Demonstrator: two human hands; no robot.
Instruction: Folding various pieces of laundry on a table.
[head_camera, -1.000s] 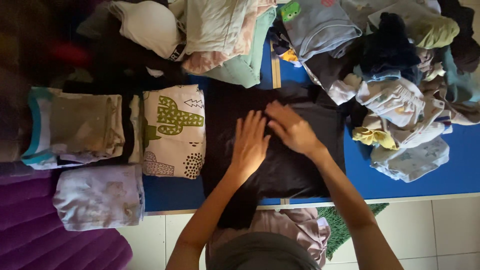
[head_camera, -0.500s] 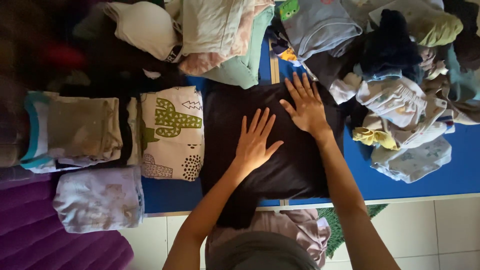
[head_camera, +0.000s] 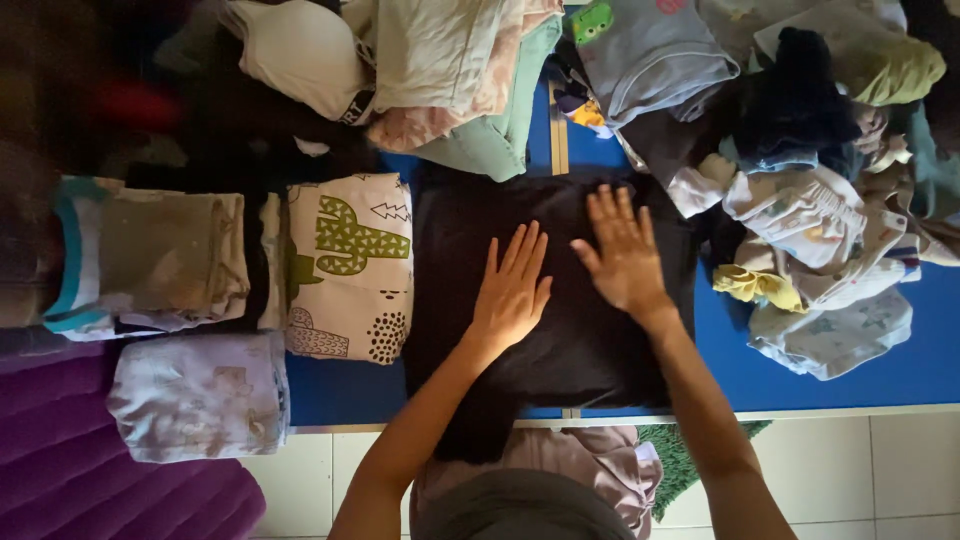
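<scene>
From the head view, I look down on my two hands, and both lie flat on a black folded garment (head_camera: 560, 330). My left hand (head_camera: 512, 292) has its fingers (head_camera: 528, 250) straight and close together, pressed on the cloth and holding nothing. My right hand (head_camera: 626, 258) lies just beside it, not touching it, with the fingers (head_camera: 612, 205) spread a little wider, also flat and holding nothing.

The black garment is directly under my fingers and lies on the blue worktop (head_camera: 860, 360). Its near part hangs over the edge of the worktop, toward my body.

To the left of my left fingers, just beside the black garment, there is a folded white cloth with green cactus print (head_camera: 350, 265). Further left is a folded beige piece with a teal edge (head_camera: 150, 255), and nearer to me a folded pale lilac piece (head_camera: 198, 395).

To the right of my right fingers there is a loose pile of small light clothes (head_camera: 810, 240). Beyond my fingertips, more unfolded clothes (head_camera: 450, 70) lie in a heap.
</scene>
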